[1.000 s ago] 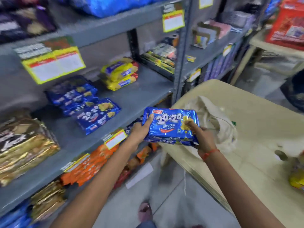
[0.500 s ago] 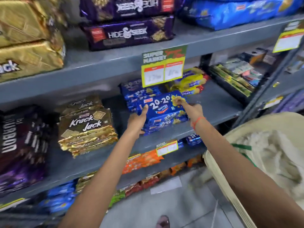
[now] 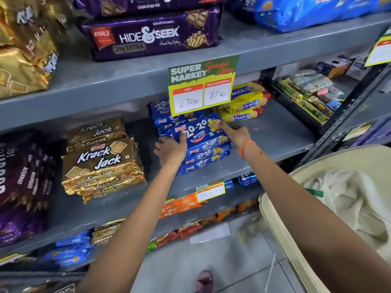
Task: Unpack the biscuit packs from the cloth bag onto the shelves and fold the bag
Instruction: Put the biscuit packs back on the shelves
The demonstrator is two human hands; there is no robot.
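Observation:
A blue 20-20 butter biscuit pack (image 3: pixel 203 134) lies on top of a stack of the same packs (image 3: pixel 203 159) on the grey middle shelf (image 3: pixel 279 134). My left hand (image 3: pixel 171 149) grips the pack's left end, thumb on top. At the pack's right end is my right hand (image 3: pixel 237 136), with its fingers laid on the top corner. The cream cloth bag (image 3: pixel 349 199) lies crumpled on the beige table (image 3: pixel 273 216) at the right, under my right forearm.
Gold Krack Jack packs (image 3: pixel 99 159) sit left of the stack, yellow Marie packs (image 3: pixel 243 106) behind right. A price card (image 3: pixel 201 87) hangs from the shelf above, over more blue packs (image 3: pixel 160 115). Purple Hide & Seek packs (image 3: pixel 152 37) fill the upper shelf. Bare shelf lies right of the stack.
I have carried the blue pack from above the table to the shelf and set it on the stack. The view has swung left towards the shelves.

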